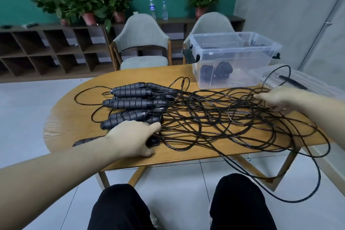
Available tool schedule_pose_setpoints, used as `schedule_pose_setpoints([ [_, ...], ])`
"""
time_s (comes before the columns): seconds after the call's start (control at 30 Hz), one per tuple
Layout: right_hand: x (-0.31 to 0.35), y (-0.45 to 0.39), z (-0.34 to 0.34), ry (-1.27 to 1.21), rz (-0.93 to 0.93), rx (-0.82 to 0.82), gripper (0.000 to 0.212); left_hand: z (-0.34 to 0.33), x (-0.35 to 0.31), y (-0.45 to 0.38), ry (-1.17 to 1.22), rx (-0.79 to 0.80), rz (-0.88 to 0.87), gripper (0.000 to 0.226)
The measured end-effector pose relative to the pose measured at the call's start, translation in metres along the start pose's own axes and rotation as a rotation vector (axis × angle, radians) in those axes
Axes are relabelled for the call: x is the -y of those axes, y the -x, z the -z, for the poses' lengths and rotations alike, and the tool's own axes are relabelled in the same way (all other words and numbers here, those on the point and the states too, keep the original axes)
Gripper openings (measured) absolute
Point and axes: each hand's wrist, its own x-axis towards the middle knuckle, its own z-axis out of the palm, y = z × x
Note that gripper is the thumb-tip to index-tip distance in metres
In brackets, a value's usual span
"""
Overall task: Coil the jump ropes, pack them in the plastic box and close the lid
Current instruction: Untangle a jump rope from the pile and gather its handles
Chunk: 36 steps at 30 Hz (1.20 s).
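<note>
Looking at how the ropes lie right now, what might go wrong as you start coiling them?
1. The rope cords cross in one tangle, so pulling the handle under the left hand may tighten knots.
2. A loop hangs off the table edge and could snag a leg.
3. Pulling might drag the other handles off.

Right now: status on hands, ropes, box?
Left hand grips a handle; right hand on cords. Ropes tangled, none coiled on table. Box open, lid beside it. One cord hangs off the edge.

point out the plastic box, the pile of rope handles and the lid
plastic box [233, 73], head view, on its clear front wall
rope handles [130, 103], head view, on a ribbed grip mid-pile
lid [276, 77], head view, on its clear ribbed top right of the box
</note>
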Motion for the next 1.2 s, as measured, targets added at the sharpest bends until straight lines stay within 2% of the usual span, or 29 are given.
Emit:
schedule_pose_setpoints([
  [0.1, 0.006, 0.012, -0.004, 0.184, 0.109, -0.138, 0.056, -0.001, -0.001, 0.004, 0.017, 0.0, 0.047, 0.049],
  [0.2, 0.014, 0.025, -0.005, 0.368, 0.12, -0.143, 0.065, 0.005, -0.001, 0.01, 0.108, 0.028, 0.029, 0.052],
  [0.3, 0.016, 0.031, -0.005, 0.411, 0.166, -0.141, 0.056, 0.02, 0.001, 0.018, 0.12, 0.037, -0.008, 0.057],
  [0.4, 0.02, 0.034, -0.008, 0.321, 0.34, -0.177, 0.044, 0.041, 0.002, 0.024, 0.133, -0.005, -0.033, 0.049],
  [0.5, 0.025, 0.046, -0.017, 0.144, 0.568, -0.169, 0.048, 0.063, 0.003, 0.022, 0.153, -0.079, -0.04, 0.041],
  [0.6, 0.038, 0.078, -0.028, 0.018, 0.76, -0.059, 0.044, 0.079, 0.002, 0.018, 0.181, -0.097, -0.046, 0.04],
  [0.63, 0.044, 0.091, -0.03, -0.015, 0.808, 0.002, 0.047, 0.084, 0.001, 0.016, 0.18, -0.103, -0.052, 0.037],
  [0.73, 0.065, 0.122, -0.04, -0.046, 0.912, 0.161, 0.075, 0.102, -0.007, 0.009, 0.168, -0.146, -0.079, 0.024],
  [0.8, 0.078, 0.136, -0.051, -0.131, 0.952, 0.295, 0.081, 0.111, -0.015, 0.004, 0.168, -0.185, -0.086, 0.031],
  [0.87, 0.092, 0.146, -0.059, -0.282, 0.947, 0.445, 0.072, 0.115, -0.023, -0.001, 0.194, -0.197, -0.08, 0.046],
  [0.93, 0.103, 0.153, -0.059, -0.402, 0.891, 0.494, 0.058, 0.117, -0.028, -0.005, 0.273, -0.174, -0.064, 0.056],
  [1.03, 0.108, 0.152, -0.051, -0.332, 0.875, 0.407, 0.035, 0.117, -0.028, -0.007, 0.46, -0.126, -0.03, 0.062],
  [1.2, 0.104, 0.149, -0.042, -0.234, 0.864, 0.225, 0.03, 0.11, -0.03, -0.013, 0.606, -0.134, -0.068, 0.069],
])
